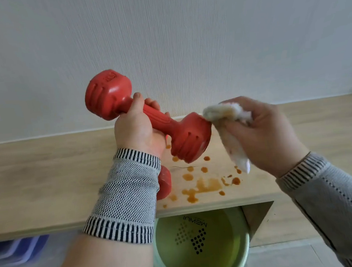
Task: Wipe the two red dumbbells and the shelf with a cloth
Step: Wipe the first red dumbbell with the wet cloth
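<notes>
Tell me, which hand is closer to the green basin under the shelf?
Left. The left hand, gripping the raised dumbbell, sits above the green basin; the right hand, holding the cloth, is farther right.

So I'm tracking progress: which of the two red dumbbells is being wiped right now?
The raised dumbbell, gripped by the left hand with the cloth on its end. The other dumbbell lies on the shelf, mostly hidden.

Red dumbbell (148,116): at frame centre, raised above the shelf, tilted, upper head left, lower head right. Second red dumbbell (164,182): lies on the shelf, mostly hidden. Cloth (229,126): white, crumpled, touching the lower head. Shelf (47,176): light wood, spanning mid-frame, orange-brown spots at centre.
</notes>
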